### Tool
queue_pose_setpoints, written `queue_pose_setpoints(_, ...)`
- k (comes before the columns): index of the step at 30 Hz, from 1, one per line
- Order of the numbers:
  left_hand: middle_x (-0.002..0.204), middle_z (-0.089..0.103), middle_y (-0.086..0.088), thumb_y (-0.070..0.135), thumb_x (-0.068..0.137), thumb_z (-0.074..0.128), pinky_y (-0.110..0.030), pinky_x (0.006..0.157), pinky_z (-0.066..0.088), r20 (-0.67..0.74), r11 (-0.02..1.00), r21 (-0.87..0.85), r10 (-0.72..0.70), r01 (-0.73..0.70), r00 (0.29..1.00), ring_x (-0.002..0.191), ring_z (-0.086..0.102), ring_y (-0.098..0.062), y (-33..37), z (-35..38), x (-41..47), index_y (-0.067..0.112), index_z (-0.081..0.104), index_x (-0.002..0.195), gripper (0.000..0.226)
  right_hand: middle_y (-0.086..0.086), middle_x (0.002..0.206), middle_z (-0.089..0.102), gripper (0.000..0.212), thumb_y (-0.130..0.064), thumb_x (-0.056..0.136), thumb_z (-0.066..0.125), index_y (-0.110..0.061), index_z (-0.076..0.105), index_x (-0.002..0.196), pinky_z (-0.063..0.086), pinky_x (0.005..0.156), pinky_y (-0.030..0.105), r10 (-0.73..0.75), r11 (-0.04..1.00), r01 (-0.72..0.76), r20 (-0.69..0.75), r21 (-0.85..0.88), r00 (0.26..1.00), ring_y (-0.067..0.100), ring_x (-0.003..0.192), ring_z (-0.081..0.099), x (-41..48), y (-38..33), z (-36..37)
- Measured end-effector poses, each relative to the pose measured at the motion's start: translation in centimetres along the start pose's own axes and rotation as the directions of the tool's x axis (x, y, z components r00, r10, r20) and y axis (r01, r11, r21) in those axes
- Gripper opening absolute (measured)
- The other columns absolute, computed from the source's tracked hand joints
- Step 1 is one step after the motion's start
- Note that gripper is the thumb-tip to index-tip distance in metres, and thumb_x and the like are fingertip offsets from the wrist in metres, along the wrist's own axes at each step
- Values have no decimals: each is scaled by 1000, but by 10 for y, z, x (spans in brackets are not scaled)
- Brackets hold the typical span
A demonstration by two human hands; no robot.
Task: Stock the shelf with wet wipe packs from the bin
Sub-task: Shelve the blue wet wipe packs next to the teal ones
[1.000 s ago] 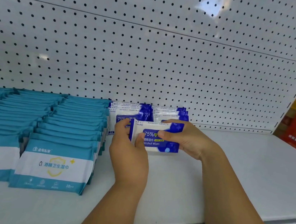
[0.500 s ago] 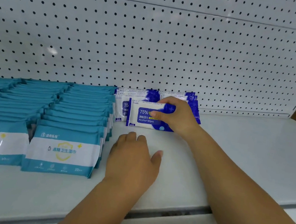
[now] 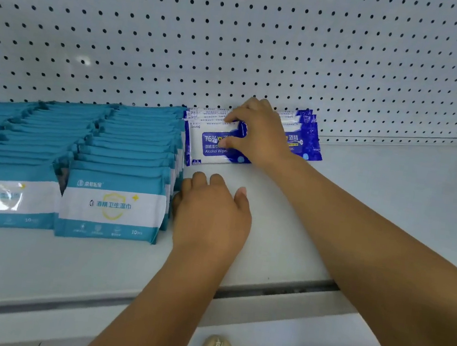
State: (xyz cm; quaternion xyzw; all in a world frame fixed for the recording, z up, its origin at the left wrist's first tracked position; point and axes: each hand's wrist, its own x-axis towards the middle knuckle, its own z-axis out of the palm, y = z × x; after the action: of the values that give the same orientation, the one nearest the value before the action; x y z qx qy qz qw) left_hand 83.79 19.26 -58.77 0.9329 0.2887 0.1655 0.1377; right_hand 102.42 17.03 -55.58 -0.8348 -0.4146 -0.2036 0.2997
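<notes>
Blue wipe pack stands upright at rear of shelf, just beside teal packs. Right grip pinches its top edge, thumb on face. Left grip relaxed, empty, resting on shelf. Pack likely light, soft, slick film: hold by long edges, not squashy middle

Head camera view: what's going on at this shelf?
A person is stocking a white metal shelf. Their right hand grips a blue-and-white alcohol wipes pack, the front one of a short row leaning against the white pegboard back panel. Their left hand rests empty on the shelf before it, beside rows of teal-and-white wipe packs.
</notes>
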Motion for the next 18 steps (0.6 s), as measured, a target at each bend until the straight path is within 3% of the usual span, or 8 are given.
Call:
queue_pose_setpoints(7, 136, 49, -8, 47, 103, 29, -42, 106, 38, -23, 1000, 19, -3, 3, 1000, 127, 41, -27, 1, 4, 1, 13, 52, 130, 49, 1, 120, 61, 52, -37, 76, 85, -17, 66, 120, 42, 98, 38, -8, 998, 9, -10, 63, 1000, 20, 114, 50, -9, 0, -1)
queue_pose_setpoints(14, 128, 55, -12, 47, 102, 31, -44, 99, 42, -26, 998, 39, 42, -41, 999, 121, 45, -30, -1, 0, 0, 10, 59, 122, 50, 0, 131, 63, 45, -30, 89, 75, -17, 62, 130, 43, 103, 36, 37, 997, -38, 5, 70, 999, 18, 125, 50, -43, -6, -63)
queue_pose_setpoints(16, 126, 57, -13, 51, 100, 32, -44, 96, 44, -13, 997, 43, 61, -61, 998, 119, 48, -31, -1, -4, -2, 10, 60, 121, 54, -2, 137, 60, 47, -30, 90, 73, -18, 61, 133, 39, 106, 29, 80, 995, -82, 35, 50, 996, 16, 128, 49, -62, -7, -85)
queue_pose_setpoints(18, 120, 61, -12, 52, 99, 35, -42, 91, 47, -58, 990, 41, 135, -133, 989, 113, 53, -31, 1, -8, -6, 10, 62, 119, 53, -2, 138, 59, 49, -33, 90, 74, -18, 60, 135, 34, 98, 15, 131, 991, -132, 81, 4, 988, 14, 126, 51, -86, -8, -107)
